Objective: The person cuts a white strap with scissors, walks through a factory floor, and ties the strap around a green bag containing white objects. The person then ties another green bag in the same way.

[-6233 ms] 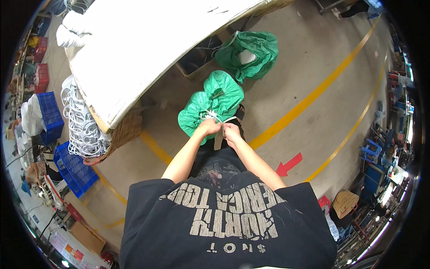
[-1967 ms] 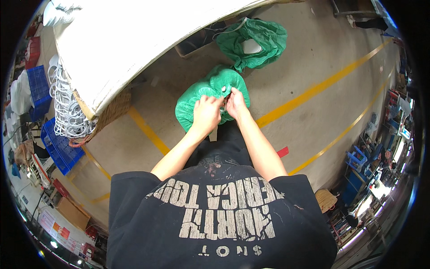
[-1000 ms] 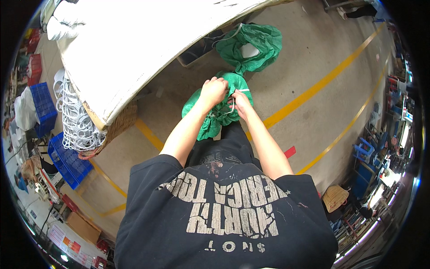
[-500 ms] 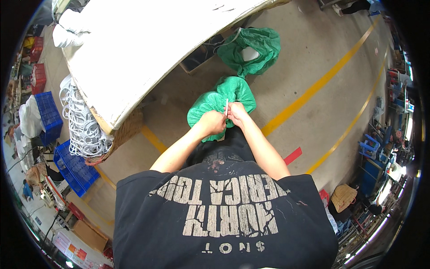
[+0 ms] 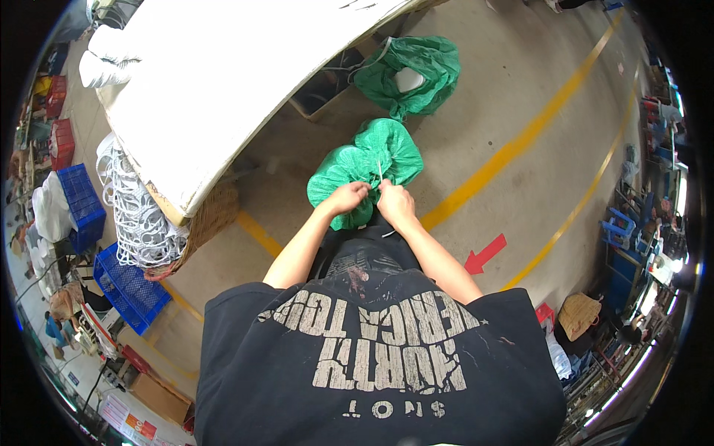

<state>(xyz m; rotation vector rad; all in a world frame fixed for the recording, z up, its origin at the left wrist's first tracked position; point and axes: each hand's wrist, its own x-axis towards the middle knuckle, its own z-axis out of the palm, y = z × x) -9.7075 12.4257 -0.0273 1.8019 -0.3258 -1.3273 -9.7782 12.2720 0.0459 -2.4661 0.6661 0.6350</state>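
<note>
A full green woven sack (image 5: pixel 394 141) bulges between my forearms, its surface bunched into folds at the middle. From that gather a thin white tie string (image 5: pixel 380 169) sticks up, and a loose white tail hangs below my right hand (image 5: pixel 396 203). That hand is closed on the string. Just to its left, with a small gap between them, my left hand (image 5: pixel 349 198) is pinched against the gathered folds; what its fingertips hold is too small to make out. Beyond stands a second green sack (image 5: pixel 439 70), open at the top, with a white item inside.
A large white-topped table (image 5: pixel 201 82) overhangs on the left, with a dark bin (image 5: pixel 316 97) under its edge. White netting (image 5: pixel 141 215) hangs over a wicker basket (image 5: pixel 212 215). Blue crates (image 5: pixel 130 286) stand further left. Yellow lines (image 5: pixel 513 156) and a red arrow (image 5: pixel 487 254) mark the floor.
My hands, together at the string before, have drawn slightly apart. The string's upright end looks thinner now, and a white tail shows below my right hand. The view has shifted a little.
</note>
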